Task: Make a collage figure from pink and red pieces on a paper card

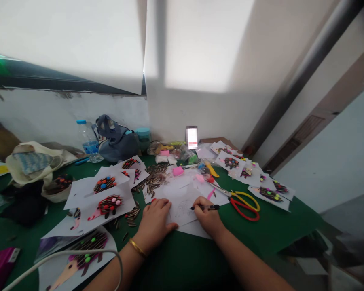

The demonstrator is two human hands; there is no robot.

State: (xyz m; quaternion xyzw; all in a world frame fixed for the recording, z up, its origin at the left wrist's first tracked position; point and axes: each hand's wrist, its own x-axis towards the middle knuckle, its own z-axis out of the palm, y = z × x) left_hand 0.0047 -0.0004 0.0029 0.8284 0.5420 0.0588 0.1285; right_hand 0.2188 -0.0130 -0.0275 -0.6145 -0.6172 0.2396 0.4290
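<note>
My right hand (pixel 206 216) is closed around a black pen (pixel 212 207), its tip at a white sheet of paper (pixel 177 193). Faint outline lines of a drawing (pixel 185 208) show on that sheet, just left of the pen. My left hand (pixel 156 218) lies flat with fingers stretched over the sheet's left edge, a gold bangle (pixel 137 247) on its wrist. Striped sunflower seeds (pixel 153 184) are heaped beyond my left hand. To the right of my right hand rest scissors (pixel 245 204) with one red and one yellow handle.
Finished hedgehog pictures with seeds and pompoms lie left (pixel 109 204) and right (pixel 269 194) on the green tablecloth (pixel 279 226). A phone (pixel 192 137) leans on the wall at the back. Beside it stand a blue bag (pixel 117 141) and a water bottle (pixel 89 143). A white cable (pixel 66 252) crosses the lower left.
</note>
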